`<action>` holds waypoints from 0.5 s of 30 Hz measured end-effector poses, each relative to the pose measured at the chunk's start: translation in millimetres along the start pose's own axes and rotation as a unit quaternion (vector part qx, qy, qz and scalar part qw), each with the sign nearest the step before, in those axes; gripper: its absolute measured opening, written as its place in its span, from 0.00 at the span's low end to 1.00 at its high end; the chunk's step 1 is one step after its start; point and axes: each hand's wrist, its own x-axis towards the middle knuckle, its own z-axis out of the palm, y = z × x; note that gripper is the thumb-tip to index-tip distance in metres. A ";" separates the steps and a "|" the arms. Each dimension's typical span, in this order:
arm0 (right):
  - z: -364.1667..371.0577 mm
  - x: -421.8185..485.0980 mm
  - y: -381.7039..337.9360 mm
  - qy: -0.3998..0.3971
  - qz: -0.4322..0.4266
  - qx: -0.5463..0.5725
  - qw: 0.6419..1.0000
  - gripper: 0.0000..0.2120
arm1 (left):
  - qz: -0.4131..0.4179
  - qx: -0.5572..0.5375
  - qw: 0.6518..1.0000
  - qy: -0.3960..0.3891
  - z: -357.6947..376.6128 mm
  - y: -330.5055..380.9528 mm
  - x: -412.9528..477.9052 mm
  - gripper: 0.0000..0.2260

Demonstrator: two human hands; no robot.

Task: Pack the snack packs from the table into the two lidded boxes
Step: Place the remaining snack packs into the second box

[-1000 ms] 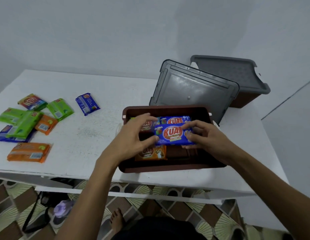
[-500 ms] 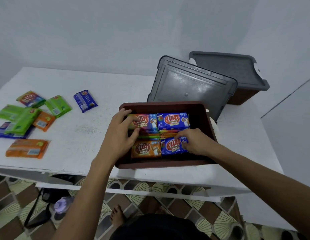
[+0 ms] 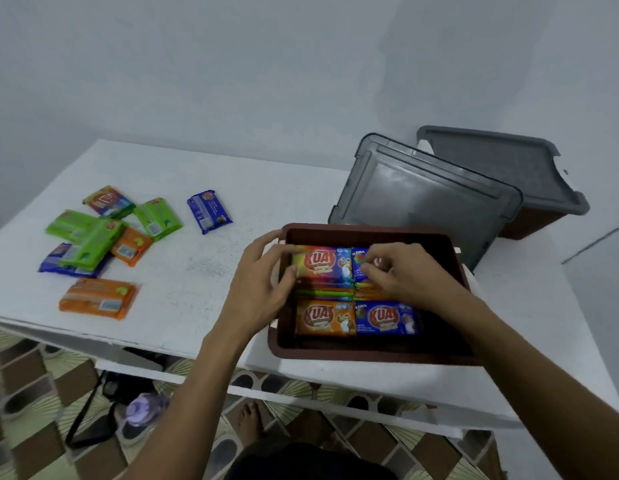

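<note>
Both hands were down in the open brown box (image 3: 370, 356) at the table's near edge! Left hand (image 3: 263, 289) came over the box's left wall, thumb and curled fingers pinching the left end of the rainbow pack (image 3: 322, 266) in the back row. Right hand (image 3: 408, 277) sat just beside it, fingers curled down onto the rear blue pack (image 3: 357, 271), covering most of it.

Far left on the white table (image 3: 197, 271), loose packs lay scattered: an orange pack (image 3: 97, 297) nearest the edge, green packs (image 3: 90, 237) heaped over blue and orange ones, and a lone blue pack (image 3: 209, 213) apart. In the box's front row, an orange KUAT pack (image 3: 324, 318) lay flat, touching a blue KUAT pack (image 3: 387, 318). Behind, a grey lid (image 3: 425, 199) stood tilted in front of the second box (image 3: 529, 223), its own lid (image 3: 491, 161) on top.
</note>
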 end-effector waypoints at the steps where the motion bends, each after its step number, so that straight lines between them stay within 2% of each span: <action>1: -1.1 6.9 -13.1 0.043 -0.034 0.013 0.998 0.08 | -0.006 -0.002 1.000 0.009 -6.5 -6.3 1.4 0.12; 4: 12.3 38.3 -54.5 0.153 -0.137 -0.021 0.979 0.09 | -0.045 -0.004 0.998 0.038 -30.7 -35.9 8.9 0.12; 6: 29.3 68.0 -83.6 0.174 -0.164 -0.028 0.971 0.13 | -0.092 0.012 0.994 0.065 -50.2 -65.1 17.1 0.11; 11: 75.4 151.0 -157.5 0.113 -0.189 -0.057 0.974 0.21 | -0.219 0.107 0.967 0.073 -100.5 -151.5 44.2 0.14; 15: 113.2 211.0 -183.6 0.019 -0.168 -0.104 0.980 0.23 | -0.254 0.205 0.944 0.040 -125.8 -199.8 76.5 0.18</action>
